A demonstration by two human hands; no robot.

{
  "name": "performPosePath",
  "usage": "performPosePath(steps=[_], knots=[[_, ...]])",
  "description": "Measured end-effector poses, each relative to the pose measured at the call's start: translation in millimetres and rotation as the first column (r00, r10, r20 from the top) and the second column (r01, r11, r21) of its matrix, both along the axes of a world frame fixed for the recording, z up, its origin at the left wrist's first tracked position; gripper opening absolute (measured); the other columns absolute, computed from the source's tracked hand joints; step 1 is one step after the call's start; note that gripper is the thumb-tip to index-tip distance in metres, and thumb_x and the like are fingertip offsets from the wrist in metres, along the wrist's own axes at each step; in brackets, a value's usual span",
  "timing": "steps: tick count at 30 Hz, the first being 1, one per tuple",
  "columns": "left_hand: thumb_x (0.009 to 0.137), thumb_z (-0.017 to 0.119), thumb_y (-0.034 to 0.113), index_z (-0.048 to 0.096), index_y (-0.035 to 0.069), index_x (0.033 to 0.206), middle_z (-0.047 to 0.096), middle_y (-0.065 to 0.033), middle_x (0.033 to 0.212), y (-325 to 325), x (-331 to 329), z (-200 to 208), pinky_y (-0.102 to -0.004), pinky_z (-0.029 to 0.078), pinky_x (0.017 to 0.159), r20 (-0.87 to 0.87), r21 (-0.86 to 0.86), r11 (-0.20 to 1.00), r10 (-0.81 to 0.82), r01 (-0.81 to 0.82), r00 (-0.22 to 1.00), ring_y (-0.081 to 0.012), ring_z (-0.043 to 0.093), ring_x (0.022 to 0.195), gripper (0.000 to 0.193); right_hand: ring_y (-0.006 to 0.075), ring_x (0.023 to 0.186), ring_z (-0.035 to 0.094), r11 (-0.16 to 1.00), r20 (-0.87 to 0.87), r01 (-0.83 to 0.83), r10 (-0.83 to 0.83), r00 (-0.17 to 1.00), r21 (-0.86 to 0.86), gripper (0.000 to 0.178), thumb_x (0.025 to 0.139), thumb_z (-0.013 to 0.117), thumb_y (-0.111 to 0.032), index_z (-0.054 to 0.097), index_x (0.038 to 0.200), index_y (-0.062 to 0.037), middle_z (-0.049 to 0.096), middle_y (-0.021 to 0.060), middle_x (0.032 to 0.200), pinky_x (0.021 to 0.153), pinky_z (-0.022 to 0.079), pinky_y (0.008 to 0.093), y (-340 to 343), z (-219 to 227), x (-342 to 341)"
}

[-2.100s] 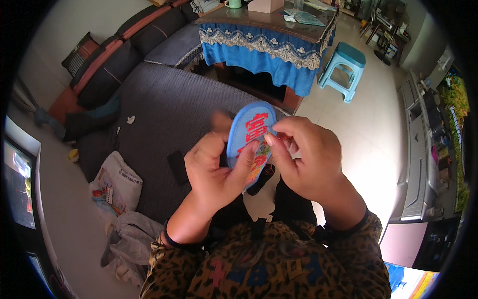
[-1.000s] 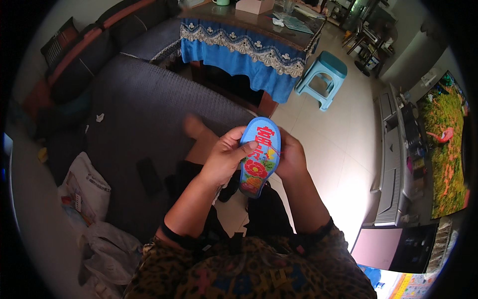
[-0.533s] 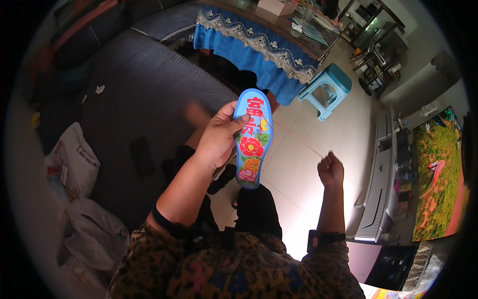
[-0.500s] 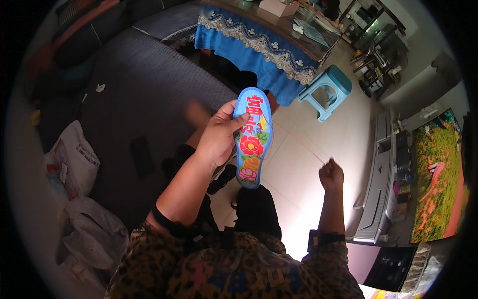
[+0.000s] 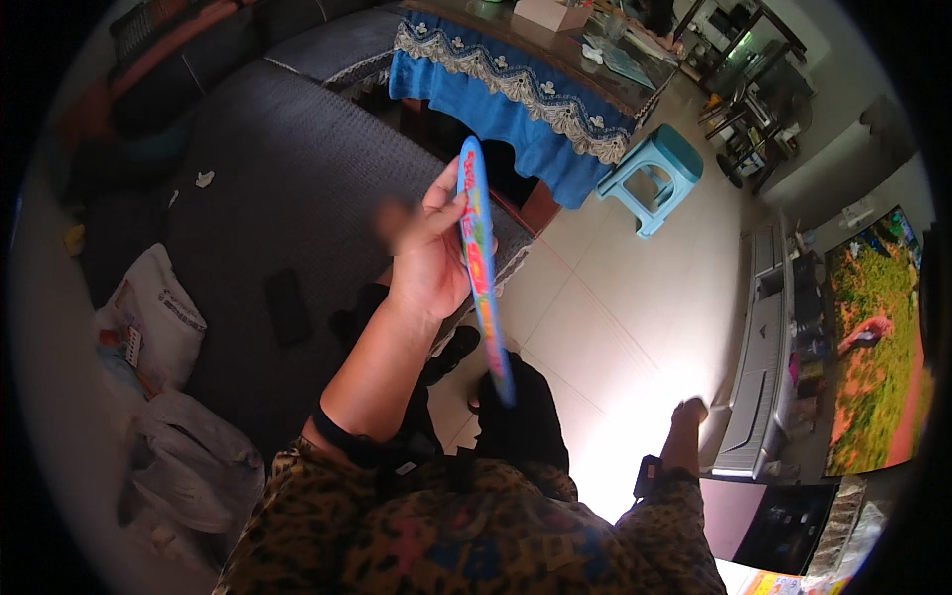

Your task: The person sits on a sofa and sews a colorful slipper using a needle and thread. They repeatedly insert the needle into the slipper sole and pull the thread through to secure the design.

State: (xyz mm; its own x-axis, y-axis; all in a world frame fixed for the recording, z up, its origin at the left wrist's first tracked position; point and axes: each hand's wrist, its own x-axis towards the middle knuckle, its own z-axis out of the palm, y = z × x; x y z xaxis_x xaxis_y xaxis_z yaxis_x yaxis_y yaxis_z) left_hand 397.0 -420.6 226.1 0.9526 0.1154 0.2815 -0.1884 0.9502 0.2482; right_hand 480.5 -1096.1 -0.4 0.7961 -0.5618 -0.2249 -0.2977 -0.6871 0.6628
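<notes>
My left hand point(image 5: 431, 260) holds the embroidered insole point(image 5: 480, 263), nearly edge-on, above my legs point(image 5: 524, 421); whether my right hand point(image 5: 691, 409) pinches anything, I cannot tell. I think the step is pulling thread point(image 5: 596, 300); next needs even, gentle tension

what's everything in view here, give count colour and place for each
insole: 1, blue with multicoloured pattern, centre
thread: at least 1, reddish, right of insole
sofa: 1, dark grey, left
flat object: 1, dark, on sofa
bag: 1, white, lower left
table: 1, brown, top centre
tablecloth: 1, blue, pale lace, table front
box: 1, pinkish, on table
stool: 1, teal, right of table
cabinet: 1, grey, right
lit screen: 1, multicoloured, far right
left hand: 1, bare, gripping insole
right hand: 1, bare, lower right
</notes>
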Motion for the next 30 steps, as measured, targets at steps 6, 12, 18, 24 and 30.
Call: performPosePath(steps=[6, 12, 18, 24, 30], knots=[[0.091, 0.056, 0.039, 0.032, 0.012, 0.148, 0.049, -0.0074, 0.087, -6, -2, -4, -0.0246, 0.038, 0.061, -0.062, -0.204, 0.944, -0.278, 0.260, 0.959, -0.0150, 0.041, 0.070, 0.068, 0.0093, 0.061, 0.049, -0.207, 0.448, -0.729, -0.670, 0.592, 0.653, 0.014, 0.093, 0.061, -0.013, 0.062, 0.103, -0.0034, 0.059, 0.0019, 0.081, 0.055, 0.043, 0.0239, 243, 141, 37], [0.084, 0.058, 0.056, 0.023, 0.013, 0.153, 0.047, -0.0105, 0.094, -17, -3, -3, -0.0255, 0.037, 0.063, 0.125, -0.174, 0.881, -0.423, 0.439, 0.898, -0.0154, 0.041, 0.074, 0.088, 0.0118, 0.067, 0.062, -0.493, 0.741, -0.742, -0.253, 0.622, 0.454, 0.010, 0.098, 0.052, -0.009, 0.054, 0.107, -0.0054, 0.064, 0.0056, 0.082, 0.059, 0.051, 0.0255, 444, 270, -42], [0.089, 0.049, 0.056, 0.024, 0.004, 0.151, 0.048, -0.0185, 0.122, -26, -6, -8, -0.0338, 0.046, 0.080, 0.150, -0.244, 0.886, -0.367, 0.394, 0.918, -0.0241, 0.051, 0.098, 0.084, 0.0275, 0.064, 0.067, -0.519, 0.973, -0.834, -0.015, 0.229, 0.188, 0.014, 0.090, 0.060, -0.006, 0.055, 0.103, -0.0016, 0.065, 0.0144, 0.074, 0.055, 0.052, 0.0357, 520, 299, -80], [0.090, 0.046, 0.050, 0.027, -0.001, 0.148, 0.028, -0.0222, 0.153, -30, 0, -17, -0.0455, 0.046, 0.101, 0.269, -0.260, 0.912, -0.246, 0.316, 0.931, -0.0354, 0.048, 0.126, 0.080, 0.0265, 0.056, 0.061, -0.500, 0.996, -0.863, 0.086, 0.026, 0.066, 0.023, 0.083, 0.065, -0.004, 0.053, 0.102, -0.0014, 0.059, 0.0133, 0.067, 0.050, 0.049, 0.0335, 532, 293, -77], [0.090, 0.046, 0.048, 0.026, -0.002, 0.148, 0.027, -0.0224, 0.154, -29, 1, -21, -0.0463, 0.047, 0.101, 0.320, -0.242, 0.912, -0.247, 0.330, 0.915, -0.0367, 0.048, 0.126, 0.080, 0.0245, 0.056, 0.061, -0.482, 0.991, -0.869, 0.118, 0.061, 0.111, 0.023, 0.082, 0.066, -0.004, 0.052, 0.100, -0.0010, 0.058, 0.0123, 0.066, 0.050, 0.049, 0.0326, 530, 289, -75]])
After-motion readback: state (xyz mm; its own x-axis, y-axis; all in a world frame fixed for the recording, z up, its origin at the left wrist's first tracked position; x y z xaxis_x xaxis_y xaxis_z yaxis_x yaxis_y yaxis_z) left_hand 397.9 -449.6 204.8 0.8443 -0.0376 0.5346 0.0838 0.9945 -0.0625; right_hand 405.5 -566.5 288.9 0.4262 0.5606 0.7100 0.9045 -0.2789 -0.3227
